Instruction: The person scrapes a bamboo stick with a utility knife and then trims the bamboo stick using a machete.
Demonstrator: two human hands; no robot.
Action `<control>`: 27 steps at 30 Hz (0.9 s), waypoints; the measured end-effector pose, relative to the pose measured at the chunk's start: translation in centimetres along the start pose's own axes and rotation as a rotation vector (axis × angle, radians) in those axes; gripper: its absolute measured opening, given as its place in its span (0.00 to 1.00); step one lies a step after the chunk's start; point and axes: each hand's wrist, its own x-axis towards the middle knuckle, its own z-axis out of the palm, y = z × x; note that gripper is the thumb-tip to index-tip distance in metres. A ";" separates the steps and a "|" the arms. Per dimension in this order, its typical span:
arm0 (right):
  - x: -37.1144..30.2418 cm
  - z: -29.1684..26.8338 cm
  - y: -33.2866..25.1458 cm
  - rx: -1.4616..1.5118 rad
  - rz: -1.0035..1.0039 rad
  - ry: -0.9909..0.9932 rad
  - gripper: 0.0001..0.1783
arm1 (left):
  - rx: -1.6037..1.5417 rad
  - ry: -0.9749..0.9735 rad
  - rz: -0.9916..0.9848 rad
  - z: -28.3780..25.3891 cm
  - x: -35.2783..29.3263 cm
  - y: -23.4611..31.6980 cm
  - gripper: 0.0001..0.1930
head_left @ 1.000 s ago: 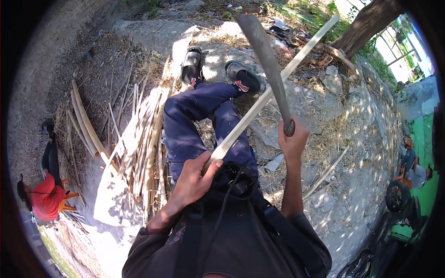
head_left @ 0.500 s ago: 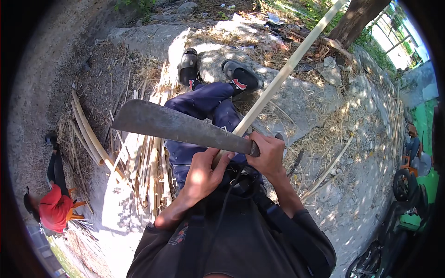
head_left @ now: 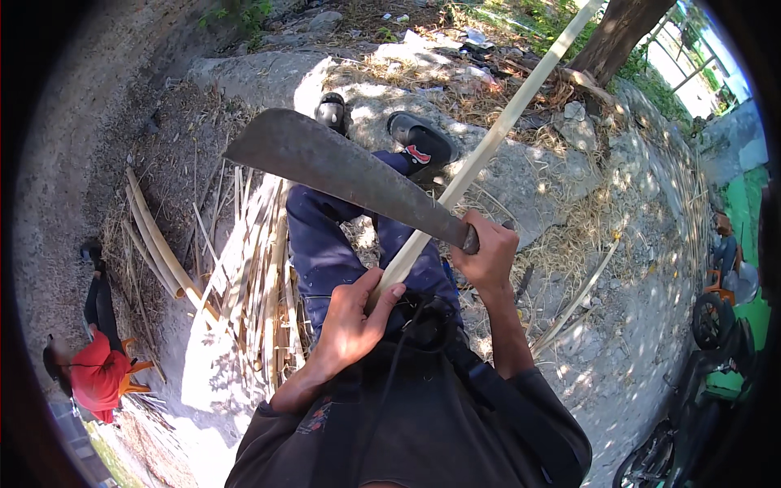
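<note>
My left hand [head_left: 355, 319] grips the near end of a long pale bamboo strip [head_left: 492, 140] close to my waist. The strip slants up and away to the right, past the top edge of the view. In my right hand [head_left: 486, 252] is the handle of a machete [head_left: 342, 173] with a broad, dark, worn blade. Its blade points to the far left and crosses over the strip, above my knees. Whether the blade touches the strip I cannot tell. My fingers wrap round the handle and hide most of it.
A pile of split bamboo strips [head_left: 256, 276] lies left of my legs, with thicker curved bamboo pieces [head_left: 154, 232] beyond it. A person in red [head_left: 96, 374] sits at the far left. A tree trunk [head_left: 622, 41] stands far right; motorcycles [head_left: 720, 358] are at the right edge.
My right hand has moved the machete up and away from my left hand, and the blade tilts more steeply. My left hand still holds the strip near my waist.
</note>
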 end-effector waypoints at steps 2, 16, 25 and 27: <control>0.5 -0.2 -0.5 0.012 -0.013 0.015 0.12 | -0.003 0.003 0.005 -0.2 -0.1 0.0 0.12; 6.2 -0.8 8.2 -0.108 0.269 0.221 0.11 | 0.049 -0.053 -0.117 -4.2 -4.8 -2.0 0.14; 5.9 0.0 4.9 0.976 0.660 0.329 0.15 | 0.176 -0.126 -0.186 -7.3 -3.8 -6.6 0.12; 5.8 -0.3 4.3 0.958 0.660 0.285 0.14 | 0.200 -0.158 -0.185 -7.9 -3.4 -8.8 0.13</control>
